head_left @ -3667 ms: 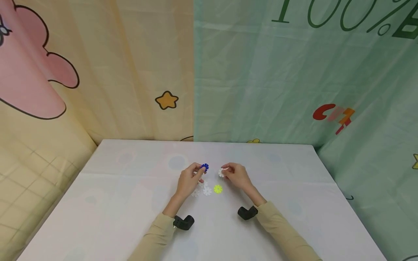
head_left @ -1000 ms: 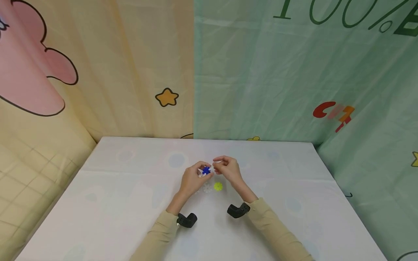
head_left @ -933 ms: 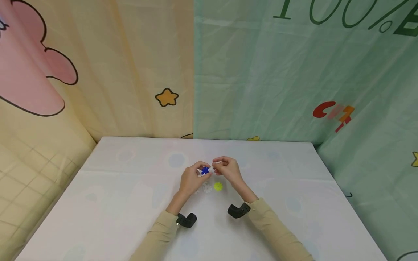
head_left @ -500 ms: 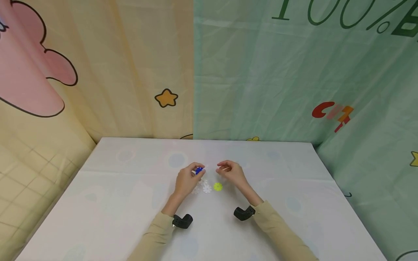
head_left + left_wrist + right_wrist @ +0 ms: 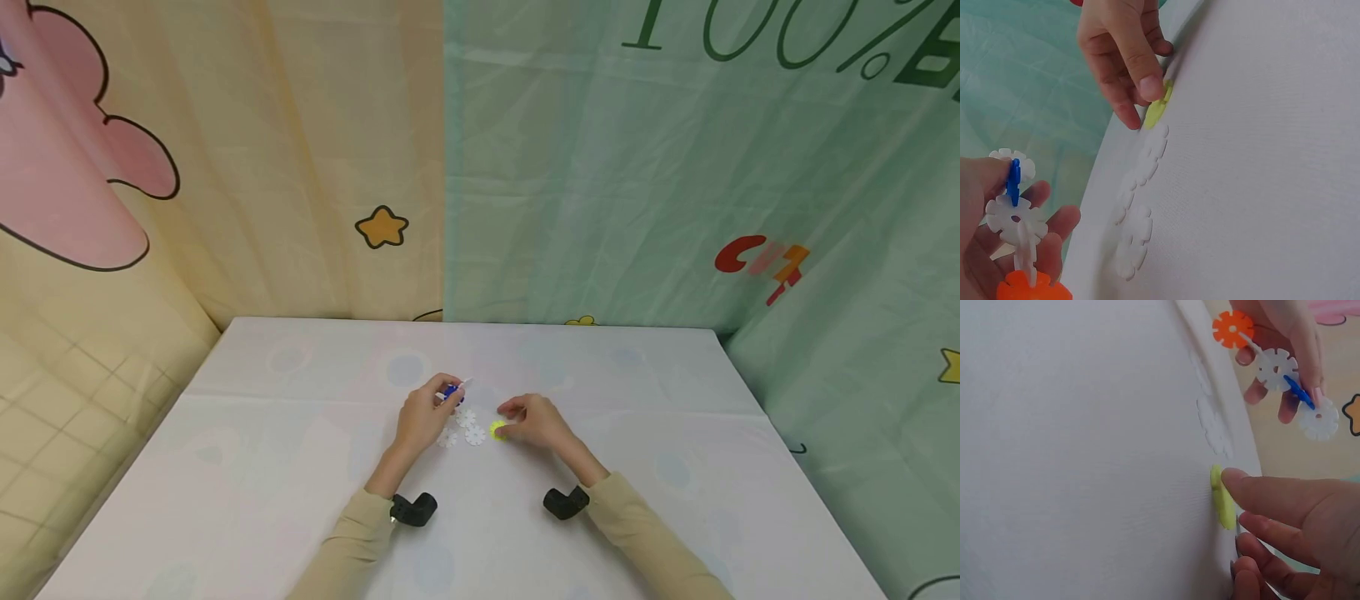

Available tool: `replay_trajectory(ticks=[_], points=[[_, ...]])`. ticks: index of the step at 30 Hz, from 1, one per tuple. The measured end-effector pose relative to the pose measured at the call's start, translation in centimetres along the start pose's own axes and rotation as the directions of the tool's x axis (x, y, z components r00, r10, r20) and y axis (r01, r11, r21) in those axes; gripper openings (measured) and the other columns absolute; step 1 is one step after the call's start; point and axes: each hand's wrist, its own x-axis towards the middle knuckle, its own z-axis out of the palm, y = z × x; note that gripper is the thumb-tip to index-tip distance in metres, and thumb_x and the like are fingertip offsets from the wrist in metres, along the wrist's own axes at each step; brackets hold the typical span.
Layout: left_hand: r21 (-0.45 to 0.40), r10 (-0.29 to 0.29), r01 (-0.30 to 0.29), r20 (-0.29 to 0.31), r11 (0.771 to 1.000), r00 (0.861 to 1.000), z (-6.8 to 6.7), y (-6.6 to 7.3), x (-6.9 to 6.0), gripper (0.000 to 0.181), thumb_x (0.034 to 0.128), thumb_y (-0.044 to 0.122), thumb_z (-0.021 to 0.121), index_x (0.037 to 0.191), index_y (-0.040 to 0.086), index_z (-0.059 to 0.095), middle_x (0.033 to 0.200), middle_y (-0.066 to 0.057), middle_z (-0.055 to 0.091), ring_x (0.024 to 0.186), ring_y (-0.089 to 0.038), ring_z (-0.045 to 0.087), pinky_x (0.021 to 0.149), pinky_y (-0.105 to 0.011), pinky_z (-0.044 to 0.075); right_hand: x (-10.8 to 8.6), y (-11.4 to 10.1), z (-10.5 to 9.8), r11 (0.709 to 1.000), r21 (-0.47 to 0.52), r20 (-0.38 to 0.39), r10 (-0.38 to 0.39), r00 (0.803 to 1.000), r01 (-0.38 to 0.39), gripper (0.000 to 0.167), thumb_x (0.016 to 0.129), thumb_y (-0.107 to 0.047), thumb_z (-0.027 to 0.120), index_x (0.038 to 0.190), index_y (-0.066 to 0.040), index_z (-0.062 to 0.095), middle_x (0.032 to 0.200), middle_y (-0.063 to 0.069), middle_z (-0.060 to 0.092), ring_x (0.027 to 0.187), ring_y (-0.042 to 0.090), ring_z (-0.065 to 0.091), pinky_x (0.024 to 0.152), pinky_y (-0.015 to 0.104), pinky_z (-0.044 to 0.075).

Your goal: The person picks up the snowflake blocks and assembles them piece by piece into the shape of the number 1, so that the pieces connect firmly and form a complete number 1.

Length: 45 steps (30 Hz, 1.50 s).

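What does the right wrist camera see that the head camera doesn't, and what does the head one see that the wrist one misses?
Only the right wrist view shows the orange disc near the left hand.

Only the head view shows the black gadgets on the wrists and the red C shape.

Both show the blue disc in the left hand, the right hand at the yellow disc, and white discs on the table.

Smooth plastic, by the look of it, forms the yellow disc [image 5: 1222, 503], blue disc [image 5: 1299, 392], orange disc [image 5: 1032, 290] and white discs [image 5: 1210, 422]. Matt, fine-textured cloth covers the surface [image 5: 1085, 456] — the backdrop [image 5: 525, 167] is creased, faintly shiny fabric.
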Motion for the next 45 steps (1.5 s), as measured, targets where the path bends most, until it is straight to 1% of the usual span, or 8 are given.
replay_trajectory(ticks=[8,13,16,19,26,36,41,45], points=[[-0.037,-0.04,0.042,0.05,0.998,0.998,0.1,0.0,0.0,0.018,0.0972,0.024,0.056,0.11,0.012,0.06,0.092,-0.004,0.066,0.066,-0.011,0.06,0.058,-0.024,0.042,-0.2,-0.3,0.0,0.999,-0.039,0.031,-0.013,0.999,0.015,0.02,0.075,-0.017,0.082,0.091,-0.012,0.072,0.088,-0.001,0.065,0.075,0.012,0.049,0.068,0.026,0.042],[-0.117,-0.033,0.041,0.07,0.992,0.997,0.2,0.2,0.0,0.017,0.0977,0.02,0.055,0.108,0.008,0.059,0.088,-0.007,0.065,0.064,-0.019,0.061,0.057,-0.022,0.045,-0.1,-0.6,-0.3,1.0,0.025,0.041,-0.008,0.999,0.007,0.015,0.078,-0.012,0.079,0.086,-0.009,0.066,0.08,0.001,0.063,0.07,0.011,0.053,0.065,0.025,0.045],[-0.135,-0.025,0.035,0.073,0.99,0.997,0.3,0.2,0.0,0.018,0.0974,0.023,0.056,0.107,0.008,0.06,0.087,-0.008,0.065,0.063,-0.019,0.06,0.056,-0.021,0.045,0.1,-0.8,-0.4,0.997,0.08,0.032,0.02,0.999,-0.023,0.011,0.082,-0.01,0.074,0.088,-0.007,0.066,0.077,0.003,0.063,0.066,0.011,0.056,0.061,0.023,0.047],[-0.136,-0.008,0.018,0.074,0.991,0.997,0.4,0.3,0.0,0.02,0.0969,0.026,0.057,0.106,0.008,0.06,0.087,-0.008,0.066,0.062,-0.015,0.059,0.056,-0.021,0.044,0.4,-1.0,-0.5,0.993,0.109,-0.003,0.045,0.999,-0.044,0.009,0.086,-0.01,0.071,0.094,-0.005,0.068,0.078,0.004,0.063,0.064,0.01,0.057,0.058,0.022,0.049],[-0.113,0.025,-0.017,0.064,0.993,0.998,0.6,0.5,-0.1,0.017,0.0968,0.028,0.057,0.1,0.012,0.06,0.088,-0.006,0.066,0.062,-0.012,0.058,0.054,-0.02,0.041,0.7,-2.2,-1.2,0.986,0.168,-0.129,0.023,0.991,-0.002,0.016,0.09,-0.013,0.066,0.102,-0.003,0.069,0.077,0.006,0.063,0.06,0.011,0.056,0.055,0.023,0.049],[-0.031,0.049,-0.047,0.058,0.998,0.997,1.1,0.7,0.0,0.014,0.0983,0.027,0.055,0.096,0.013,0.057,0.086,-0.009,0.069,0.061,-0.009,0.056,0.055,-0.022,0.04,1.2,-3.7,-1.6,0.943,0.322,-0.272,0.009,0.962,0.082,0.019,0.092,-0.013,0.064,0.109,-0.004,0.067,0.074,0.011,0.065,0.06,0.016,0.062,0.059,0.025,0.053],[0.007,0.054,-0.055,0.061,0.998,0.997,1.4,0.9,-0.1,0.014,0.0987,0.027,0.054,0.096,0.013,0.056,0.087,-0.007,0.07,0.061,-0.008,0.054,0.059,-0.023,0.041,1.2,-4.2,-1.2,0.922,0.364,-0.315,-0.014,0.949,0.134,0.02,0.091,-0.011,0.065,0.109,-0.004,0.068,0.08,0.019,0.068,0.063,0.023,0.065,0.06,0.031,0.056],[0.008,0.073,-0.073,0.051,0.997,0.996,1.5,1.0,-0.1,0.015,0.0987,0.028,0.054,0.094,0.014,0.056,0.085,-0.007,0.071,0.06,-0.007,0.054,0.057,-0.022,0.04,1.3,-4.4,-1.0,0.921,0.364,-0.325,-0.015,0.946,0.14,0.019,0.091,-0.012,0.065,0.109,-0.004,0.068,0.08,0.018,0.068,0.063,0.021,0.065,0.059,0.027,0.055]])
